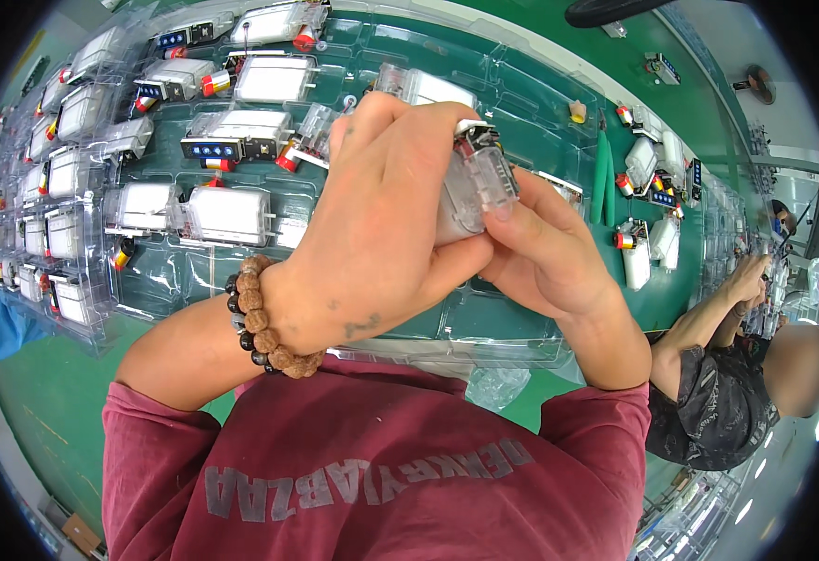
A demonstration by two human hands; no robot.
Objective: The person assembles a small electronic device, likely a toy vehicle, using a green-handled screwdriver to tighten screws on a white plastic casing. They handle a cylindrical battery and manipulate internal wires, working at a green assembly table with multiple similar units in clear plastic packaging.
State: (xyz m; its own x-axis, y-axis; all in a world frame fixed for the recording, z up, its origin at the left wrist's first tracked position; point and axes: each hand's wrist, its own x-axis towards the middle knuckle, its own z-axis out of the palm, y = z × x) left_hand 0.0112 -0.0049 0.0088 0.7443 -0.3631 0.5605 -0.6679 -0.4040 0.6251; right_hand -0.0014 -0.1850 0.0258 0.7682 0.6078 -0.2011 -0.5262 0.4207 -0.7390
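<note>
Both hands meet over the trays, around a small electronic assembly (480,178) with a white body, a clear plastic end piece and dark circuitry at its top. My left hand (376,201) wraps it from the left, back of the hand upward, with a bead bracelet at the wrist. From the right, my right hand (554,248) presses thumb and fingers on its clear end. Much of the white body is hidden behind my hands. Just beyond my left hand, another white assembly (437,89) lies in the tray.
A clear compartment tray (484,318) holds several white assemblies (229,213) with red-and-yellow cylinders. Stacked trays (91,271) stand left. Green-handled pliers (603,178) and loose assemblies (643,164) lie right on the green table. A co-worker (723,402) works at far right.
</note>
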